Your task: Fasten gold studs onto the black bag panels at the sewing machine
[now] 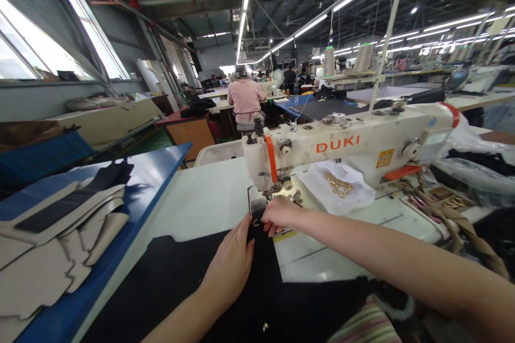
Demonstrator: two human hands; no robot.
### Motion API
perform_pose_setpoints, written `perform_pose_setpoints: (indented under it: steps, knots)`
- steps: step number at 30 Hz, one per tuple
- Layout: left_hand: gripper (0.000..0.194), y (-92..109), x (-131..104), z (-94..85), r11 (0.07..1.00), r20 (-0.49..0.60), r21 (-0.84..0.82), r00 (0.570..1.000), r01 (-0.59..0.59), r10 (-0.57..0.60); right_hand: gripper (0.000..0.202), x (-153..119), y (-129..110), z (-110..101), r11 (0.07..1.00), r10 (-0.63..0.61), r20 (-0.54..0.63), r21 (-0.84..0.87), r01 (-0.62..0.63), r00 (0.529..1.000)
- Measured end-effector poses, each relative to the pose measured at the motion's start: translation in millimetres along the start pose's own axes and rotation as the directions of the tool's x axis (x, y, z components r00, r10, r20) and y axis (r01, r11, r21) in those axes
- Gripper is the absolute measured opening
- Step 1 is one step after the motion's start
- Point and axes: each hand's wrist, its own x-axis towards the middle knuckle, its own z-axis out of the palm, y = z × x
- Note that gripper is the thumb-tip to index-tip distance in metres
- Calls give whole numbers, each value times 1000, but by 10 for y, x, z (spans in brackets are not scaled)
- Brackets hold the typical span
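Observation:
Under the needle end of a white sewing machine (322,144) lies a black fabric piece (181,265), which spreads left and down over the table edge. My left hand (231,260) rests on it with fingers stretched out and together, their tips beside a black tab (258,215). A small gold-coloured metal ring (256,222) shows on that tab. My right hand (281,213) is closed in a pinch at the tab's right edge, close to the presser foot; its fingertips are partly hidden. Lower on the black material sits a small shiny metal fitting (265,327).
Gold-coloured metal parts (338,185) lie on white wrapping (317,195) behind my right hand. Stacked cut pieces (52,257) cover much of the blue table (161,166) at left. Tan straps (462,220) lie at right. A person in pink (245,97) sits ahead.

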Motion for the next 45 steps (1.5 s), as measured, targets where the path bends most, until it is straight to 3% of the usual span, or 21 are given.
perform_pose_setpoints:
  steps: [7,11,17,21,24,28,30,33,35,41,45]
  knots:
    - [17,49,273,-42,983,-112,-73,981,-167,158,29,65,19,17,999,0,-1,-36,0,1000]
    - [14,29,295,1,976,-184,-87,966,-200,182,28,52,6,7,999,11,2,-52,-10,1000]
    - [16,1,281,28,975,-174,-68,965,-212,197,29,77,-5,1,994,22,17,-109,-20,1000]
    - [17,-7,305,30,972,-163,-38,961,-233,224,27,85,11,-38,983,-38,31,-179,43,999]
    - [16,-6,318,33,968,-155,-23,958,-249,242,23,39,90,-82,952,-153,-20,-271,142,988]
    - [16,8,324,30,971,-137,-28,963,-236,230,14,-126,282,-134,843,-396,-131,-444,303,909]
    - [15,15,327,28,971,-139,-38,964,-236,229,16,-208,380,-147,745,-523,-119,-544,386,844]
    - [16,21,330,28,970,-153,-48,961,-238,229,17,-259,486,-145,462,-716,3,-747,477,698]
    - [16,20,330,32,970,-162,-51,960,-239,228,17,-247,519,-132,291,-776,82,-833,471,625]
    - [16,7,324,36,965,-153,-45,957,-258,248,16,-182,535,-102,189,-792,134,-874,448,596]
    - [19,-19,348,2,952,-77,-12,949,-307,305,17,-162,535,-123,155,-805,159,-874,461,572]
